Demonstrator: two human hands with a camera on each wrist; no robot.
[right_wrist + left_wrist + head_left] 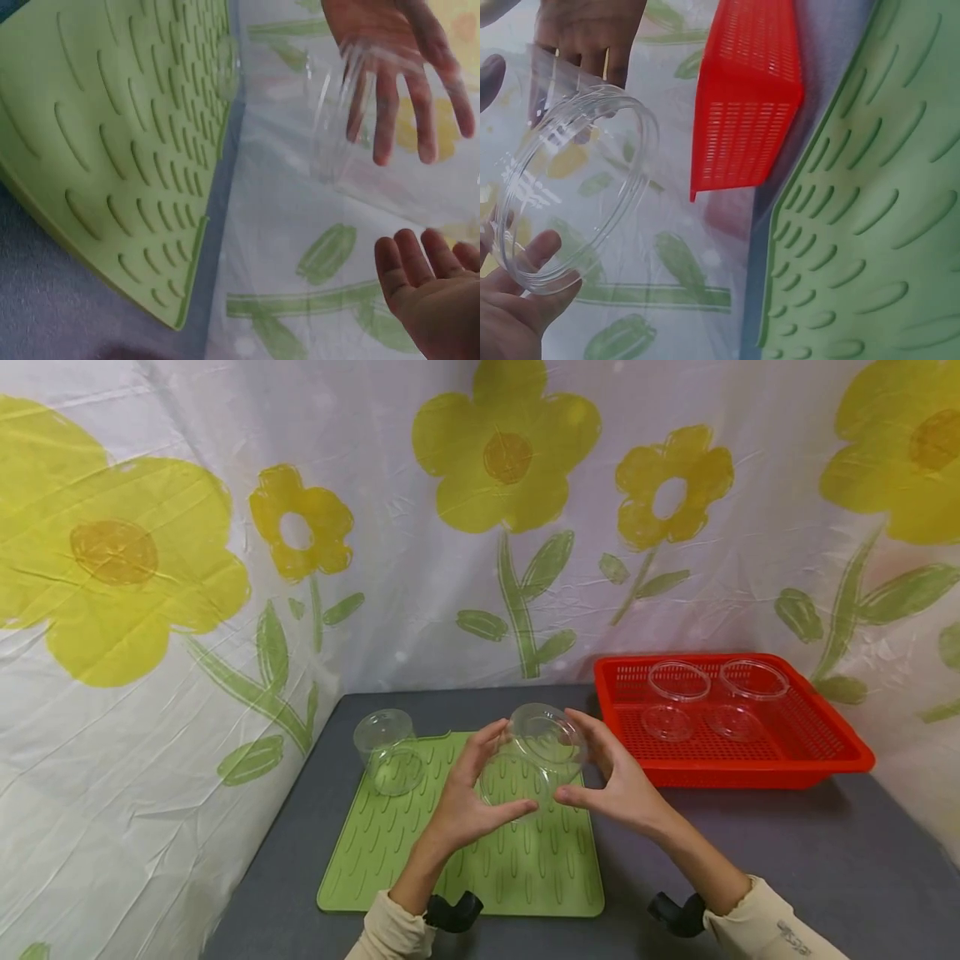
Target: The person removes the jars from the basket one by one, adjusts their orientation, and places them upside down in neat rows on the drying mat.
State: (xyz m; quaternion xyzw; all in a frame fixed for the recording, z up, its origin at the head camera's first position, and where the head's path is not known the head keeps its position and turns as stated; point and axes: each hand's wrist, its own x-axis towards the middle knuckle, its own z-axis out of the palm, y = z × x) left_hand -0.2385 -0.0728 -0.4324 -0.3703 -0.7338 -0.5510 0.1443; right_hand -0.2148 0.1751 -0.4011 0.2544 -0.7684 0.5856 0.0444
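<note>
We hold the clear plastic bowl [536, 752] tilted above the green drying mat [390, 852], left hand [468, 806] and right hand [618, 785] grasping its sides with curled fingertips only, so we judge the slick wall could slip and drop.
</note>
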